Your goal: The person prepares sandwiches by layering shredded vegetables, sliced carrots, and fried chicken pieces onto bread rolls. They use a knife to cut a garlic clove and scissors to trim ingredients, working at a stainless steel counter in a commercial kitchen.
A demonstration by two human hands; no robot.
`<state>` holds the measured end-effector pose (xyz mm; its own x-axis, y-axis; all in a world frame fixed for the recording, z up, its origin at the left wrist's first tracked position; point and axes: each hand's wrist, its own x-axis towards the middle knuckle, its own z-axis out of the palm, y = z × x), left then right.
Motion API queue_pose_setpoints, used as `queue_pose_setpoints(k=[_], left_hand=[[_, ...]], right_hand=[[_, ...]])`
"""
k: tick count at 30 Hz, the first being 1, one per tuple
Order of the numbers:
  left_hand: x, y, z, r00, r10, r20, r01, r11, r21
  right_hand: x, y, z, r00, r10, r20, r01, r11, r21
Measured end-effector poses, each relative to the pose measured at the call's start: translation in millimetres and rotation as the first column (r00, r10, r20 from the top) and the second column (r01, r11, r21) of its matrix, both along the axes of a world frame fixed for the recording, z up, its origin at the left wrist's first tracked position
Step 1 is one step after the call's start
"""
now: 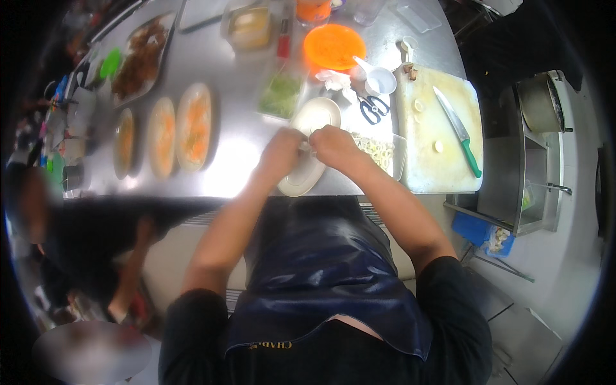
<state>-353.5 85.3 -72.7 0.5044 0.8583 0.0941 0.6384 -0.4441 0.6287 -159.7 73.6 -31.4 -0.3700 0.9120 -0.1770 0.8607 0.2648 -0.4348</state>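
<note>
Both of my hands meet over an oval cream plate (pixel 306 174) near the table's front edge. My left hand (pixel 285 150) and my right hand (pixel 333 143) have curled fingers and seem to pinch a small pale item (pixel 306 146) between them, too blurred to name. Just right of my right hand, a clear plastic container (pixel 399 156) holds pale sliced rings. A clear tub of shredded greens (pixel 280 95) lies behind the plate. Scissors with dark handles (pixel 374 109) and a crumpled white paper towel (pixel 334 81) lie behind my right hand.
A white cutting board (pixel 423 166) at right holds a green-handled knife (pixel 455 122). Several oval plates with orange food, one of them here (pixel 195 127), stand at left. Behind are an orange lid (pixel 334 47) and a white measuring cup (pixel 380 81). Another person (pixel 86 245) is at left.
</note>
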Motion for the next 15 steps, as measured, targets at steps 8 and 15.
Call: queue_pose_setpoints(k=[8, 15], left_hand=[[-1, 20, -17, 0.945, -0.235, -0.229, 0.265, 0.958, 0.110], [72, -23, 43, 0.973, -0.176, 0.147, 0.169, 0.984, 0.061]], right_hand=[[1, -41, -6, 0.973, -0.058, -0.224, 0.093, 0.984, 0.149], [125, -70, 17, 0.826, -0.511, 0.239, 0.529, 0.848, -0.017]])
